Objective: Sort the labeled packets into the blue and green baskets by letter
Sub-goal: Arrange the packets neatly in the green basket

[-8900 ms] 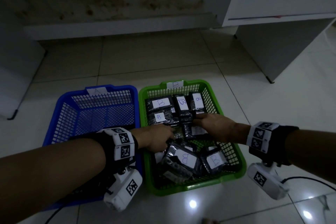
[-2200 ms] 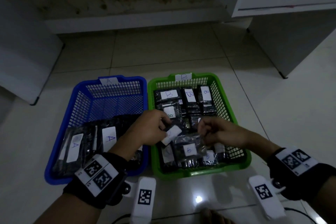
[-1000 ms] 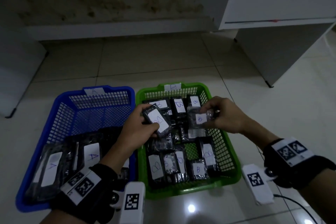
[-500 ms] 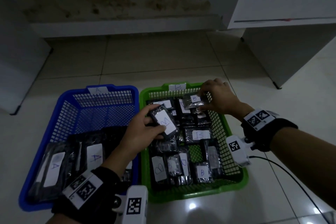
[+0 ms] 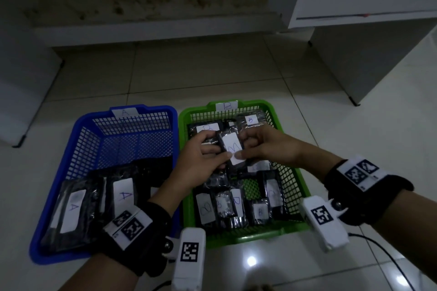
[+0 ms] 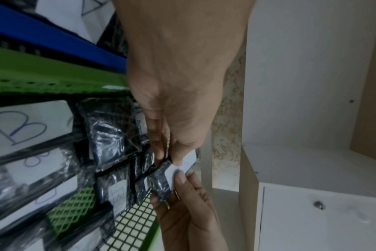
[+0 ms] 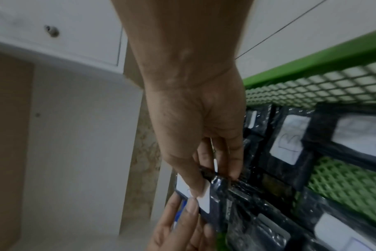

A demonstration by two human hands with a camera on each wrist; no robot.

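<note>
A black packet [image 5: 233, 150] with a white B label is held over the green basket [image 5: 294, 173]. My left hand [image 5: 208, 156] grips its left side and my right hand [image 5: 257, 146] pinches its right side; both thumbs press the label. The left wrist view shows that packet [image 6: 164, 175] between both hands, and so does the right wrist view, where the packet [image 7: 213, 191] is pinched by thumb and fingers. Several B packets [image 5: 222, 203] fill the green basket. The blue basket [image 5: 82, 139] holds A packets [image 5: 121, 196] at its near end.
The baskets stand side by side on a pale tiled floor. A white cabinet [image 5: 369, 30] rises at the back right, and a low white ledge [image 5: 153, 30] runs along the stained wall behind. A cable [image 5: 387, 257] trails from my right wrist camera.
My right hand let go of the packet it put down at the basket's far end and came back to the middle. It now shares the B packet that my left hand was holding.
</note>
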